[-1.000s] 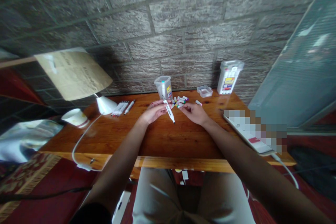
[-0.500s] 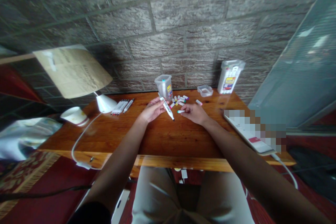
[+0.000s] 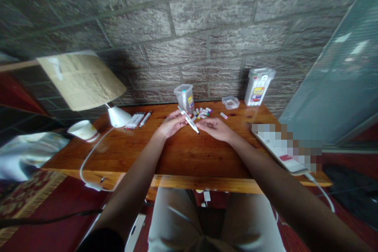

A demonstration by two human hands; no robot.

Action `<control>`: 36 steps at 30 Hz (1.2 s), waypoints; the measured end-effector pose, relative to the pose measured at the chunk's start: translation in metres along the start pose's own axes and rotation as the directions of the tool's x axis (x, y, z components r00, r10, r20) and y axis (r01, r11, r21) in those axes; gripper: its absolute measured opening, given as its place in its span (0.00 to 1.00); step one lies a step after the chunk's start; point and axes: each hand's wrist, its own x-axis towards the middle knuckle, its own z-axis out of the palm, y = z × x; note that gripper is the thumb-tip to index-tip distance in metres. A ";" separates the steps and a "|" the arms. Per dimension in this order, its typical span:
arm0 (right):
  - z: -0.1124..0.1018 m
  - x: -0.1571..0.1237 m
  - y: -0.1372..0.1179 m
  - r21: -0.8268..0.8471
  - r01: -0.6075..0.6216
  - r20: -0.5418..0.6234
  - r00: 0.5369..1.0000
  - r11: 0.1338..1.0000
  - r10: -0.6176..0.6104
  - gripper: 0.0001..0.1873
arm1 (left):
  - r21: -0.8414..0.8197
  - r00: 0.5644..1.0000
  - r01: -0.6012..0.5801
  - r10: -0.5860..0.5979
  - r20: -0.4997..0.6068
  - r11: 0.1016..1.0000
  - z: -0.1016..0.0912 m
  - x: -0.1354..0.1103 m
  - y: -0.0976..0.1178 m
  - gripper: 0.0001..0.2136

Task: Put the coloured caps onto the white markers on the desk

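My left hand (image 3: 171,123) pinches a white marker (image 3: 189,121) that points down and right, its dark tip bare. My right hand (image 3: 217,128) is closed next to that tip; what it holds is hidden by the fingers. Just beyond the hands lies a scatter of several loose marker caps (image 3: 202,112) in different colours. A clear plastic marker tub (image 3: 184,97) stands behind them on the wooden table (image 3: 183,157).
A row of markers (image 3: 138,119) lies at the left by a white lamp base (image 3: 118,116) and a paper cup (image 3: 83,130). A small clear lid (image 3: 230,102) and a tall container (image 3: 258,86) stand by the brick wall. A blurred device (image 3: 285,149) lies at right.
My right hand picked a cap from the pile, drew it back, and has now moved in close to the marker's tip. The marker has tilted a little flatter.
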 end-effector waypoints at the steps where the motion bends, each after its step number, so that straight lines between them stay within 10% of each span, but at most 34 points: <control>1: 0.001 0.000 -0.002 0.021 0.017 0.037 0.999 1.000 -0.018 0.23 | 0.003 1.000 0.007 -0.007 0.010 1.000 0.000 0.000 0.000 0.15; 36: 0.003 -0.005 -0.019 0.224 -0.141 0.216 0.972 0.964 0.092 0.21 | 0.149 0.985 0.046 -0.070 0.158 0.988 0.000 -0.002 -0.006 0.21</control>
